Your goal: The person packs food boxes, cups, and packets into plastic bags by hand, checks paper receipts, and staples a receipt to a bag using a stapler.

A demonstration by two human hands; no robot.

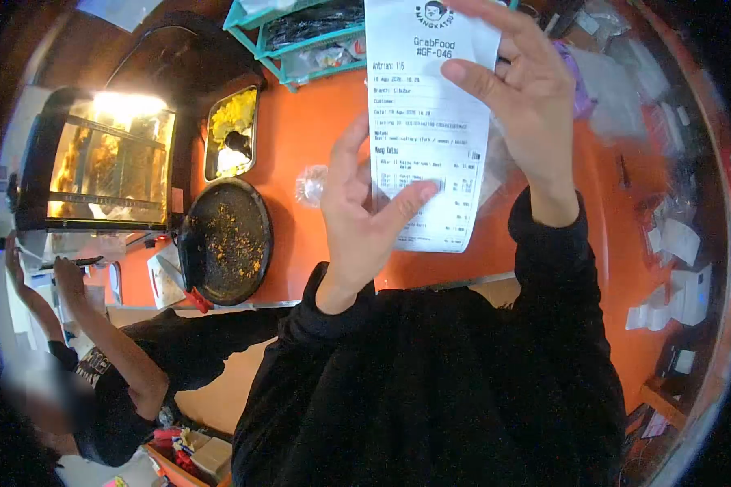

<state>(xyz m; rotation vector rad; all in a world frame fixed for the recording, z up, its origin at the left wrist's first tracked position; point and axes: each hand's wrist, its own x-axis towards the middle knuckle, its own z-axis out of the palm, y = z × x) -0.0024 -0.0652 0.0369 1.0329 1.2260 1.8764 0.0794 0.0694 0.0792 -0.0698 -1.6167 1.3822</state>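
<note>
A long white printed receipt (426, 122) is held up over the orange counter, its text facing the camera. My left hand (365, 215) grips its lower left part, with the thumb lying on the front and the fingers behind the edge. Near the top right, my right hand (524, 89) pinches the paper, its thumb on the front and a finger across the top edge. Both hands are closed on the same receipt. Behind the paper, partly hidden, lies some clear plastic (492, 174).
On the left are a lit glass display case (114, 158), a metal tray of yellow food (234, 122) and a round dark board with crumbs (229, 239). A co-worker (122, 365) stands at lower left. Teal racks (300, 61) hold packets. White boxes (690, 296) sit at right.
</note>
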